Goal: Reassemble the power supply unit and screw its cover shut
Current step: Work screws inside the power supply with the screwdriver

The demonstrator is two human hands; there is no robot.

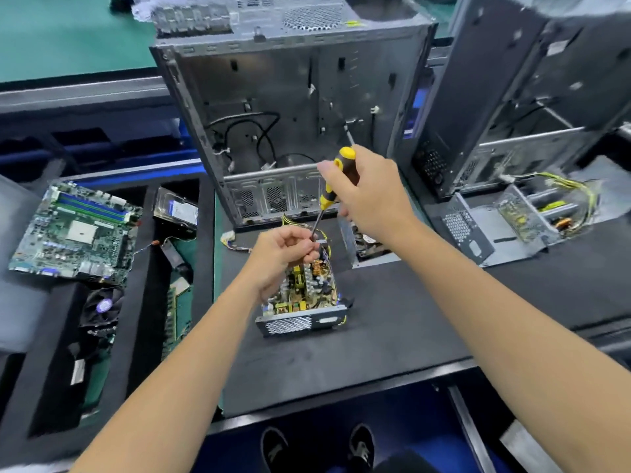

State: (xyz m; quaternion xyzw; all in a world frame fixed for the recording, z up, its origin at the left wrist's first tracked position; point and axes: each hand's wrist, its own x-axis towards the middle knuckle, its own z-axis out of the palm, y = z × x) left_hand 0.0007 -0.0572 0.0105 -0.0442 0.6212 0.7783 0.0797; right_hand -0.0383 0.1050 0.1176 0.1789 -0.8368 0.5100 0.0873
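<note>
Gripping the screwdriver (330, 186) handle, right hand (368, 189) angles the tip down; left hand (285, 249) pinches the shaft near its tip, above the power supply unit (302, 302) on the bench (392, 336). Board sits exposed in the tray. Cover (365, 240) stands just beyond, unfitted: closing and cover screws remain.

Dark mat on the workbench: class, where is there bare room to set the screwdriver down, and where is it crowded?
Bare dark mat lies between the open power supply unit and the bench's near edge, running right under the right forearm. It is crowded behind the unit, by the computer case and second supply, and left, in the foam tray.
</note>
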